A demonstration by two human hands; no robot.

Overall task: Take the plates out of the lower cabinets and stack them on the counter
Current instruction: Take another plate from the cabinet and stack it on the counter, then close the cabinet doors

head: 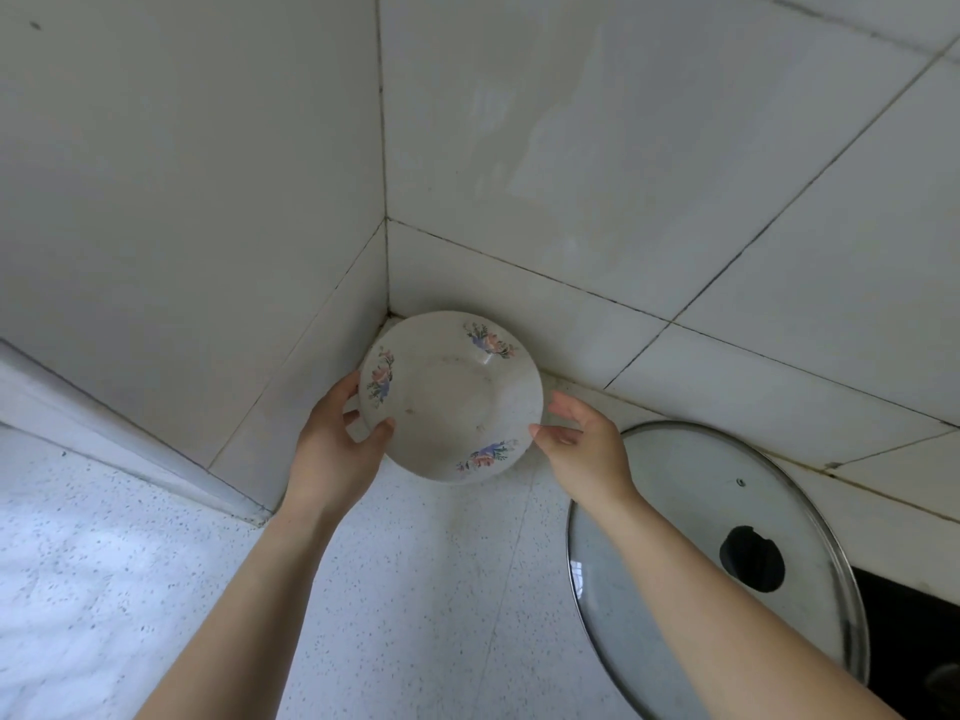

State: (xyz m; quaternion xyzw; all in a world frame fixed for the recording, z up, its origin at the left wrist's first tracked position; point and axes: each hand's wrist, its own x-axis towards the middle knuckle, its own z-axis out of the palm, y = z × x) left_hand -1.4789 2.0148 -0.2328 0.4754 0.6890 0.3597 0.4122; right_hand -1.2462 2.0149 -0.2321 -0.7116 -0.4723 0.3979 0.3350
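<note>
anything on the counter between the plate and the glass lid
Only the right hand, at the edge of the plate; below it, the speckled counter up to the lid looks bare in the head view.

Both bare forearms reaching up from the lower frame toward centre. Left grip (337, 439) closed, thumb forward, fingers curled underneath. Right grip (582, 439) loose, fingers spread, thumb tip forward.
</note>
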